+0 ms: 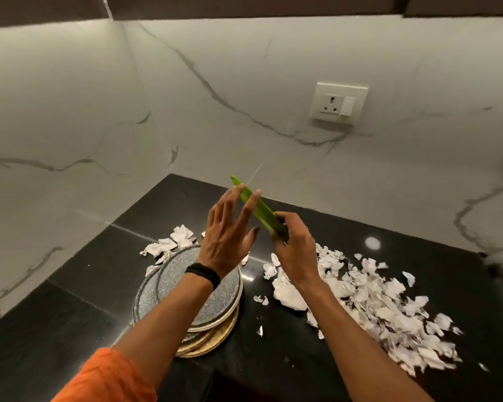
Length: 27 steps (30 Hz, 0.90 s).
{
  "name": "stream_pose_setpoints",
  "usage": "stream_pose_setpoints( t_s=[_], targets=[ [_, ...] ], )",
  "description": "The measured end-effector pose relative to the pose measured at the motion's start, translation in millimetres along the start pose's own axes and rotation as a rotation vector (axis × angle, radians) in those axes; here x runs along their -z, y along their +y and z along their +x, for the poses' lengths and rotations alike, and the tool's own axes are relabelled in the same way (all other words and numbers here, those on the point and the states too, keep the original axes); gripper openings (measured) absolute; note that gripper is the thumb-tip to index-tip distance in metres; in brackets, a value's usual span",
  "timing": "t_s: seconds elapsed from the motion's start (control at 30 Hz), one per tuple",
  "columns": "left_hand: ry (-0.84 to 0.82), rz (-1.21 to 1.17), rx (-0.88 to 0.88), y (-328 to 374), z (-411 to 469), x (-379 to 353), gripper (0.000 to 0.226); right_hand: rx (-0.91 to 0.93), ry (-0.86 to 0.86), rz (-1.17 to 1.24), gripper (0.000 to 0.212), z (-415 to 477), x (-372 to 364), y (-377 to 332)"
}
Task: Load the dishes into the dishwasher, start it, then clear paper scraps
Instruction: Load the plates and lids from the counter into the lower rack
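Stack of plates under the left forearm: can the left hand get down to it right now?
Probably yes. The left hand lies flat against the green flat item, which the right hand grips, so it could come away. The stack of plates sits just below, with nothing showing on top.

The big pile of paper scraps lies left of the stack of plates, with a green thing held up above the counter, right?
No. In the head view the pile of paper scraps lies right of the stack of plates; the green thing is held up above the counter.
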State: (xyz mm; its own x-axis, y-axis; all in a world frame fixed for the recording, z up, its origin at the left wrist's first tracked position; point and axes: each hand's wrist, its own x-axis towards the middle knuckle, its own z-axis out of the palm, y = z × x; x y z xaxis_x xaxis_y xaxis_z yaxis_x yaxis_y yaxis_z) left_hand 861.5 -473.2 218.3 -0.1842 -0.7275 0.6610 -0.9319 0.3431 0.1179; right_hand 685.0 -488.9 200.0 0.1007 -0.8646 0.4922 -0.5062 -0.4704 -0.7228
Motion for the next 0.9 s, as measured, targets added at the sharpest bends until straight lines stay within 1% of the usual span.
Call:
stream_pose_setpoints(
  t_s=[0.07, 0.1, 0.2, 0.3, 0.4, 0.5, 0.6, 0.73, 0.83, 0.9],
  targets=[
    [-0.014, -0.007, -0.079, 13, 1, 8, 0.093, 0.042, 0.035, -0.108, 0.036, -22, 17, -8],
    [-0.019, -0.013, -0.136, 22, -1, 10, 0.091, 0.047, 0.058, -0.171, 0.036, -36, 26, -12],
    [-0.017, -0.068, -0.304, 51, -17, 10, 0.068, 0.013, 0.143, -0.335, 0.038, -85, 55, -23],
    [-0.019, -0.176, -0.373, 94, -38, 7, 0.039, -0.042, 0.176, -0.458, 0.042, -140, 88, -32],
    [-0.054, -0.294, -0.447, 146, -59, 11, 0.021, -0.125, 0.206, -0.549, 0.040, -190, 122, -37],
    [-0.094, -0.385, -0.582, 198, -70, 15, 0.022, -0.199, 0.273, -0.637, 0.039, -235, 157, -41],
    [-0.146, -0.454, -0.675, 249, -79, 16, 0.027, -0.206, 0.322, -0.732, 0.041, -273, 191, -44],
    [-0.216, -0.534, -0.795, 318, -95, 12, 0.022, -0.279, 0.401, -0.870, 0.045, -326, 233, -43],
    [-0.321, -0.611, -0.887, 379, -116, 10, 0.023, -0.351, 0.464, -0.946, 0.039, -377, 268, -42],
    [-0.394, -0.641, -0.936, 417, -134, 10, 0.025, -0.423, 0.459, -0.950, 0.037, -410, 289, -41]
  ],
)
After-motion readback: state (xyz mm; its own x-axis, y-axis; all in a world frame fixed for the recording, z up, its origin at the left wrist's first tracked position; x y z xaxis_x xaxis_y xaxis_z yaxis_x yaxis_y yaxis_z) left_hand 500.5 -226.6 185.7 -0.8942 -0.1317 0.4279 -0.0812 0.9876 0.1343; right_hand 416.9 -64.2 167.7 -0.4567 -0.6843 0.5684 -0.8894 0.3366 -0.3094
